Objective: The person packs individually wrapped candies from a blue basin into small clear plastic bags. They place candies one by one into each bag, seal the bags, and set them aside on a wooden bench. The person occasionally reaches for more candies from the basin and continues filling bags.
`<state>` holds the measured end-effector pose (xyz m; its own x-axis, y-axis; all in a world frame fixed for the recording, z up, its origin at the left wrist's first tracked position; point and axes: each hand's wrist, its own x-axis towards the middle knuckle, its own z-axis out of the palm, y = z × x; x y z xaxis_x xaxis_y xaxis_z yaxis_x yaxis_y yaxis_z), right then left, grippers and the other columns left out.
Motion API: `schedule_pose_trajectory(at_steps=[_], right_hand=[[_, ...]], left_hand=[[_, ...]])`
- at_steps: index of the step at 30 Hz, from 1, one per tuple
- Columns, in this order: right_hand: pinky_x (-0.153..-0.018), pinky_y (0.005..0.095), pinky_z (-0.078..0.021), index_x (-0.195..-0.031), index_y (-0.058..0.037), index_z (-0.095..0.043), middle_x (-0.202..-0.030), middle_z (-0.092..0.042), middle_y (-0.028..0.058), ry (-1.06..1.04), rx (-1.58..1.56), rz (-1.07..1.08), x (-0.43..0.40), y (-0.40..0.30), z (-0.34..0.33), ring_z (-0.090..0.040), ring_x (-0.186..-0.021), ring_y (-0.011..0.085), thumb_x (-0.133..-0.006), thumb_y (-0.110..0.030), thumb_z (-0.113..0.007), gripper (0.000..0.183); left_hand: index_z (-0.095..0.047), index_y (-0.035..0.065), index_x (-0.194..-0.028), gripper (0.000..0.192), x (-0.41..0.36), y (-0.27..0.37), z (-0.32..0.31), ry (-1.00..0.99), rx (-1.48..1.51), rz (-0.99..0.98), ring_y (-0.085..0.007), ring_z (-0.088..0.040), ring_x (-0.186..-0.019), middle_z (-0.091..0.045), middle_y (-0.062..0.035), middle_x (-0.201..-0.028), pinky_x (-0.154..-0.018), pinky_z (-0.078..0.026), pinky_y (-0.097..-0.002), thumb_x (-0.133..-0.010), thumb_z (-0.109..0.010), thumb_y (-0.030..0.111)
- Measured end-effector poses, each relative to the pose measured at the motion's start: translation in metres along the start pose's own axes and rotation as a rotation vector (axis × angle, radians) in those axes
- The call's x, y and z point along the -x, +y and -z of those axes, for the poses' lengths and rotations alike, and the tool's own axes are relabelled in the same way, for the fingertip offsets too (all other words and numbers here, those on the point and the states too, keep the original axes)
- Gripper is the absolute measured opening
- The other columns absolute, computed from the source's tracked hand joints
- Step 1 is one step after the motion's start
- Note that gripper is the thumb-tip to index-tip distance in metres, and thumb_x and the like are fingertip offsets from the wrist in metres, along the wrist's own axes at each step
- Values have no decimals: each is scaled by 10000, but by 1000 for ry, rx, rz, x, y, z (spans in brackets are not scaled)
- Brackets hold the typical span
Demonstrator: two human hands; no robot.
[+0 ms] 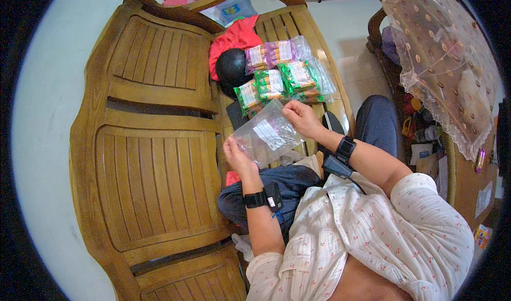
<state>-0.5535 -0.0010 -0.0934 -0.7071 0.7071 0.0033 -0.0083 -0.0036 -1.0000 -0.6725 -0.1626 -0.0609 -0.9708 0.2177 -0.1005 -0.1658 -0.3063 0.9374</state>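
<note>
Between my two hands a clear plastic bag [255, 147] with a white printed label is stretched above my lap. My left hand [239, 155] pinches its near left corner. At the upper right corner my right hand [302, 117] grips the bag's edge between thumb and fingers. The bag looks flat, with no contents visible. Just beyond it, green snack packs [271, 85] in labelled clear bags lie in a group on the wooden bench seat. Purple snack packs [269, 55] sit behind them, partly covered by clear plastic.
A black rounded object [231, 66] rests against a red cloth [233, 37] left of the packs. The carved wooden backrest [159, 173] rises on the left. A large water bottle [235, 7] stands past the armrest. At right is a table with a lace cover [443, 61].
</note>
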Motion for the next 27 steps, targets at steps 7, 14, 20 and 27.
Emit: schedule_pose_trajectory(at_steps=[7, 14, 20, 27], right_hand=[[-584, 261, -431, -869, -26, -586, -698, -560, 13, 71, -16, 48, -2, 6, 2, -498, -643, 86, -867, -188, -577, 162], [-573, 249, -424, -896, -19, -571, -708, -547, -6, 100, -92, 7, -2, 18, 6, -495, -636, 83, -875, -181, -564, 163], [-583, 285, -451, -875, -14, -586, -703, -572, 33, 126, 49, 56, -9, 7, 12, -533, -636, 120, -855, -180, -575, 168], [-504, 317, -488, -934, -20, -525, -742, -579, 78, 255, -208, -170, -58, -13, 46, -616, -597, 178, -868, -161, -542, 156]], left_hand=[[-526, 103, -994, 202, 4, -34, 54, -186, -94, 259, -146, -546, -755, -568, -23, -871, -598, -448, -252, -891, -573, 271], [-454, 67, -1174, 328, 40, -20, 8, -256, 194, 424, -131, -573, -765, -564, -47, -973, -589, -442, -199, -892, -575, 180], [-532, 72, -938, 87, 17, -39, 26, -101, 176, 219, -90, -539, -659, -581, -13, -793, -569, -436, -198, -875, -586, 100], [-560, 52, -951, 97, 17, -43, 26, -16, 1, 154, -73, -539, -688, -561, -2, -820, -555, -416, -189, -877, -586, 109]])
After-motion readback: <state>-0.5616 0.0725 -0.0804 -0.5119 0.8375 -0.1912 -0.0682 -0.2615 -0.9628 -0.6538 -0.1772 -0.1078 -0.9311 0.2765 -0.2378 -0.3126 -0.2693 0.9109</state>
